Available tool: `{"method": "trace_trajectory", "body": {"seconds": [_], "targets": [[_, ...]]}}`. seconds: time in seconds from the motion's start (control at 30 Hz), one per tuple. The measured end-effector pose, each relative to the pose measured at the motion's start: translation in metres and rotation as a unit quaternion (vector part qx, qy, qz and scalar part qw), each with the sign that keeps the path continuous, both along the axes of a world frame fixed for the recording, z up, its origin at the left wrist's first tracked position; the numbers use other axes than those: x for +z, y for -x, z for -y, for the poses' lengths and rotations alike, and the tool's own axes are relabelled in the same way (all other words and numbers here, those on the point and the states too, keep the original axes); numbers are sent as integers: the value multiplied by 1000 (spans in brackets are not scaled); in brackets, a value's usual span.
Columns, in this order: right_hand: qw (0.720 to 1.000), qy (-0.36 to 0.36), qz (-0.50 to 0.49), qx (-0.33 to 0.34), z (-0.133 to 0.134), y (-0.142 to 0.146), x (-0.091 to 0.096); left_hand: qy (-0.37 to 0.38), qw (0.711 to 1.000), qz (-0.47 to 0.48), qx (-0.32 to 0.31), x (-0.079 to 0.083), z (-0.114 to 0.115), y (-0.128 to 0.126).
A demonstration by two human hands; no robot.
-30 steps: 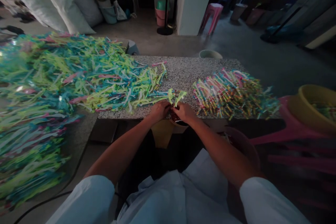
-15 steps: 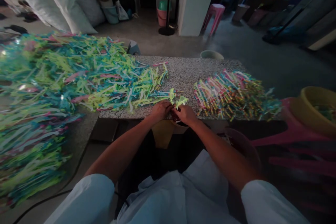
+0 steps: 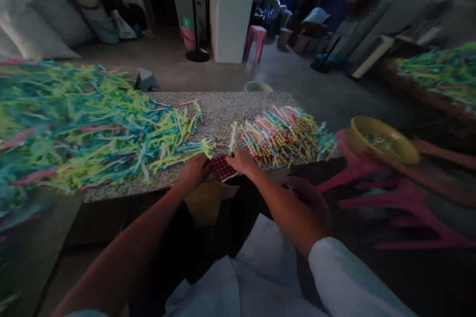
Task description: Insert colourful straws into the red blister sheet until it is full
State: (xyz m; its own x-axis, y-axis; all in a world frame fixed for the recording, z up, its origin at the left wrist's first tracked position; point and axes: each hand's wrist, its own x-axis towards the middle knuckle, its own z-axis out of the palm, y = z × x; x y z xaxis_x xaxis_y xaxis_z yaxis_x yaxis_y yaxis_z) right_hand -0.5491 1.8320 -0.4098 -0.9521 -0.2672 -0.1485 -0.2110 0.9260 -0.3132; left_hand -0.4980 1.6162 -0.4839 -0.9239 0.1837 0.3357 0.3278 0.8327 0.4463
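Left hand (image 3: 195, 171) and right hand (image 3: 243, 162) apart, fingers (image 3: 205, 159) curled (forearms (image 3: 282, 205) converging)

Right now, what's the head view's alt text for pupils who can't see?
A person's right hand touches a pale strip at the edge of a speckled tabletop, left hand nearby; a large heap of bright strips spreads left, a smaller pile right.

Pink stool (image 3: 257, 32) near pale pillar (image 3: 235, 15); white sacks (image 3: 35, 22) (bulging) leftward.
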Motion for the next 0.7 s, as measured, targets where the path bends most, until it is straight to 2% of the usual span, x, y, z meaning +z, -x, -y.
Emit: {"method": "trace_trajectory", "body": {"seconds": [0.1,0.17,0.23,0.3,0.37,0.5,0.7], "targets": [[999,-34,32,-21,-19,12,10,10,1000,4,6,0,1,0],[997,-45,19,-52,-35,20,20,15,1000,9,6,0,1,0],[992,-50,-46,-110,-54,30,34,18,1000,8,3,0,2,-1],[973,-57,-130,-182,-77,42,49,18,1000,4,1,-1,2,-1],[958,-71,-166,-221,-100,56,62,17,1000,-1,2,-1,2,-2],[964,-109,-126,-206,-134,82,75,15,1000,-1,2,2,-1,-4],[968,-135,-88,-195,-147,95,80,9,1000,5,4,6,-6,-5]]}}
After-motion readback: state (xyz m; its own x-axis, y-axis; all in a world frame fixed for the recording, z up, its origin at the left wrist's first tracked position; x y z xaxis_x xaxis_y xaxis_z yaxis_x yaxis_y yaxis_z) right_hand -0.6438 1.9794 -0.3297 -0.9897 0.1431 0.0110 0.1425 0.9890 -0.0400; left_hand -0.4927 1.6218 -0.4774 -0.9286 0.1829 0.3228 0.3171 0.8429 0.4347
